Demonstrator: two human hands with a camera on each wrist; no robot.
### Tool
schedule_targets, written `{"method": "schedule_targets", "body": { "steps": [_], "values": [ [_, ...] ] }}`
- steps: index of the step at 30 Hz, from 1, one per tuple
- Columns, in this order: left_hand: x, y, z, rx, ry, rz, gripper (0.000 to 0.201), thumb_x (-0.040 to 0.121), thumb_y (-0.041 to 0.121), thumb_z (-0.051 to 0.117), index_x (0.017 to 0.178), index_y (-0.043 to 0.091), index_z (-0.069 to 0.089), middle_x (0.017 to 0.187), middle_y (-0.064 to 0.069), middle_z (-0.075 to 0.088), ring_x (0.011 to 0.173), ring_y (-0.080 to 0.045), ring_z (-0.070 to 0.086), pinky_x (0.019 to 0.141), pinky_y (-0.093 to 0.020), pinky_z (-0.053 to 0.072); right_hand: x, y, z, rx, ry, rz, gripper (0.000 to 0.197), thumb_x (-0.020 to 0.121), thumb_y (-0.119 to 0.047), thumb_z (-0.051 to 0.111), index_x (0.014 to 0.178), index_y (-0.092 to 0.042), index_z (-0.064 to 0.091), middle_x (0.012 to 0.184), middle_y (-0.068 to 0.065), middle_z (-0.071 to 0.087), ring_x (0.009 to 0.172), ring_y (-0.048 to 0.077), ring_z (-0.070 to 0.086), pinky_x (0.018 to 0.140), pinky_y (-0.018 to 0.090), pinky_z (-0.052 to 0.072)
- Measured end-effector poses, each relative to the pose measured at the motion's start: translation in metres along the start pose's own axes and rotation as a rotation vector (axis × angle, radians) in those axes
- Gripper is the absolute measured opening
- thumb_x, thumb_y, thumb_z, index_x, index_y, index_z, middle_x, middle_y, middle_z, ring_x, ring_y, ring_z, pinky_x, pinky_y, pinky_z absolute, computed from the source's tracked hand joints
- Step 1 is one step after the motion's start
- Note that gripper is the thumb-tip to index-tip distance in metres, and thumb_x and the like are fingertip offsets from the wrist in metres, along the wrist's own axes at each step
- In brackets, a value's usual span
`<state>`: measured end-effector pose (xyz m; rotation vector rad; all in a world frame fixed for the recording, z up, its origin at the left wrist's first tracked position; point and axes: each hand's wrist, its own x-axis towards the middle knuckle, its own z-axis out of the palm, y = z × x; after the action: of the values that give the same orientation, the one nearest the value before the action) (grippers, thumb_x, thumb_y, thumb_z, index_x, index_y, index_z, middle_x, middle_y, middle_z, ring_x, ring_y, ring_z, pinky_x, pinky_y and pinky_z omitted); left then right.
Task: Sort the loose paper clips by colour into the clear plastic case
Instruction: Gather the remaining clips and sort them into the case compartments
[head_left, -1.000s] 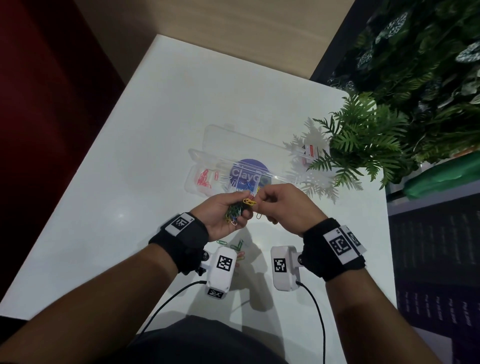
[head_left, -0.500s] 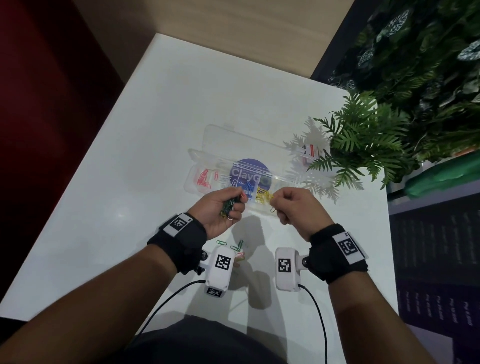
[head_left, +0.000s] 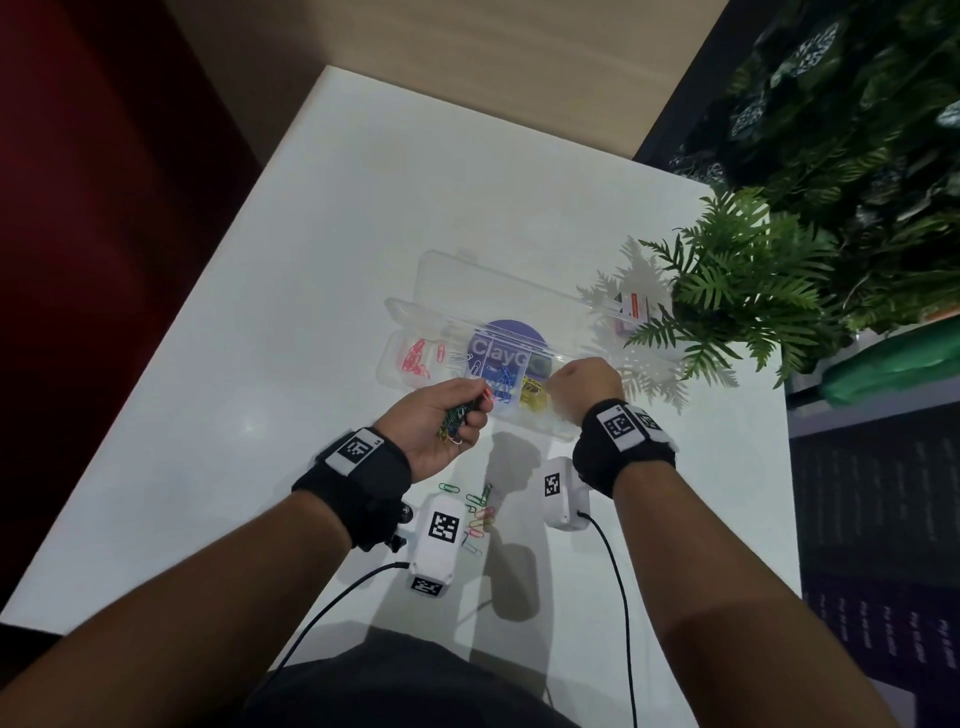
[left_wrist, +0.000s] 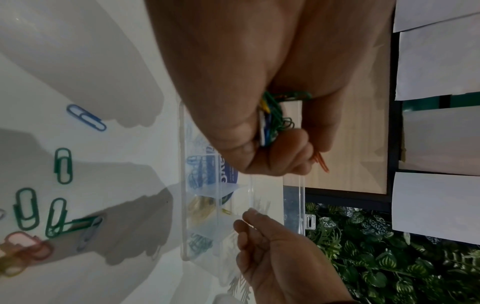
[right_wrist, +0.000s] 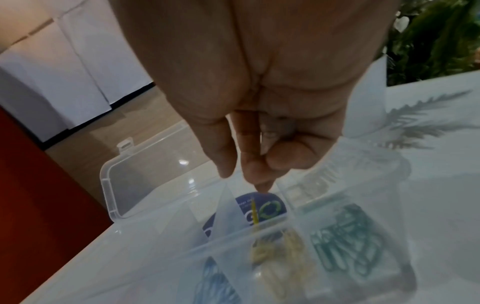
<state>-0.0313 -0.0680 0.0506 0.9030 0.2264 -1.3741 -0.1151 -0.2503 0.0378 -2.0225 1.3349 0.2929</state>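
Case (head_left: 415, 312) already held red, blue, yellow and green clips. Right hand (right_wrist: 259, 123) fingers (right_wrist: 255, 174) were releasing a yellow clip (right_wrist: 255, 214). Left hand (head_left: 441, 421) gripped a mixed bunch (head_left: 457, 418); more clips (head_left: 475, 512) lay on the surface (head_left: 260, 364).

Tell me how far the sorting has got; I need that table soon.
Partly done: the clear case already holds red, blue, yellow and green groups. In hand: the right hand is over the yellow compartment with a yellow clip; the left hand grips a mixed bunch. Left: that bunch plus loose clips on the table.
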Motion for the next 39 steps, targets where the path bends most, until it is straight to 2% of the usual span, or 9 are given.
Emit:
{"method": "schedule_targets", "body": {
  "steps": [5, 7, 9, 17, 24, 27, 30, 35, 39],
  "values": [
    [0.002, 0.002, 0.000, 0.008, 0.024, 0.002, 0.020, 0.097, 0.014, 0.048, 0.079, 0.008, 0.055, 0.070, -0.004, 0.056, 0.051, -0.007, 0.046, 0.042, -0.013, 0.036, -0.026, -0.006, -0.011, 0.176, 0.100, -0.121, 0.008, 0.084, -0.019, 0.063, 0.084, -0.015, 0.070, 0.081, 0.002, 0.069, 0.079, 0.022, 0.066, 0.069, 0.028, 0.055],
    [0.003, 0.001, 0.002, 0.021, 0.026, 0.002, 0.020, 0.097, 0.014, 0.048, 0.079, 0.008, 0.056, 0.070, -0.003, 0.055, 0.051, -0.006, 0.046, 0.042, -0.012, 0.036, -0.050, -0.016, -0.012, 0.279, -0.006, -0.256, 0.005, 0.083, -0.017, 0.067, 0.082, -0.012, 0.067, 0.073, -0.001, 0.066, 0.063, 0.014, 0.062, 0.055, 0.017, 0.048],
    [0.003, 0.000, 0.004, 0.042, 0.015, 0.007, 0.020, 0.097, 0.015, 0.048, 0.080, 0.008, 0.056, 0.070, -0.002, 0.055, 0.052, -0.006, 0.045, 0.043, -0.012, 0.036, -0.070, -0.025, -0.009, 0.342, -0.131, -0.347, 0.011, 0.082, -0.017, 0.071, 0.085, -0.008, 0.067, 0.071, 0.001, 0.065, 0.055, 0.010, 0.057, 0.049, 0.014, 0.044],
    [-0.007, 0.004, -0.005, 0.093, 0.037, 0.017, 0.021, 0.096, 0.021, 0.051, 0.080, 0.010, 0.057, 0.071, -0.001, 0.056, 0.053, -0.005, 0.045, 0.044, -0.012, 0.036, -0.089, -0.040, 0.007, 0.381, -0.141, -0.356, 0.012, 0.080, -0.009, 0.071, 0.083, -0.011, 0.060, 0.070, 0.006, 0.061, 0.058, 0.014, 0.056, 0.054, 0.025, 0.047],
    [-0.022, 0.020, -0.026, -0.028, 0.110, 0.007, 0.037, 0.099, 0.034, 0.045, 0.089, 0.003, 0.062, 0.074, -0.008, 0.060, 0.055, -0.010, 0.053, 0.046, -0.014, 0.044, -0.087, -0.070, 0.022, 0.397, -0.183, -0.367, 0.007, 0.083, -0.006, 0.063, 0.090, -0.006, 0.063, 0.065, 0.000, 0.059, 0.055, 0.012, 0.053, 0.054, 0.024, 0.045],
    [-0.030, 0.033, -0.040, -0.162, 0.116, 0.000, 0.053, 0.100, 0.043, 0.036, 0.101, -0.003, 0.063, 0.085, -0.018, 0.069, 0.067, -0.023, 0.067, 0.059, -0.025, 0.057, -0.074, -0.086, 0.029, 0.426, -0.155, -0.332, 0.010, 0.084, -0.005, 0.059, 0.092, -0.009, 0.064, 0.067, -0.001, 0.059, 0.055, 0.011, 0.054, 0.056, 0.024, 0.046],
    [-0.039, 0.043, -0.053, -0.238, 0.091, 0.006, 0.057, 0.101, 0.039, 0.028, 0.107, -0.007, 0.061, 0.099, -0.024, 0.069, 0.082, -0.033, 0.071, 0.075, -0.037, 0.057, -0.050, -0.100, 0.041, 0.369, -0.112, -0.284, 0.008, 0.084, -0.006, 0.059, 0.086, -0.011, 0.065, 0.068, -0.002, 0.061, 0.056, 0.013, 0.056, 0.059, 0.027, 0.047],
    [-0.045, 0.055, -0.064, -0.253, 0.051, 0.007, 0.065, 0.100, 0.036, 0.026, 0.090, -0.008, 0.073, 0.104, -0.026, 0.068, 0.089, -0.038, 0.070, 0.079, -0.042, 0.056, -0.018, -0.118, 0.064, 0.244, -0.104, -0.231, 0.014, 0.081, -0.008, 0.060, 0.071, -0.016, 0.063, 0.064, 0.003, 0.063, 0.063, 0.022, 0.060, 0.066, 0.037, 0.053],
    [-0.043, 0.059, -0.065, -0.240, 0.047, -0.004, 0.067, 0.100, 0.038, 0.024, 0.089, -0.007, 0.073, 0.104, -0.026, 0.068, 0.090, -0.038, 0.070, 0.082, -0.044, 0.054, -0.014, -0.118, 0.068, 0.234, -0.091, -0.182, 0.008, 0.082, -0.011, 0.063, 0.089, -0.009, 0.066, 0.077, 0.008, 0.067, 0.067, 0.022, 0.062, 0.066, 0.036, 0.054]
  ]
}}
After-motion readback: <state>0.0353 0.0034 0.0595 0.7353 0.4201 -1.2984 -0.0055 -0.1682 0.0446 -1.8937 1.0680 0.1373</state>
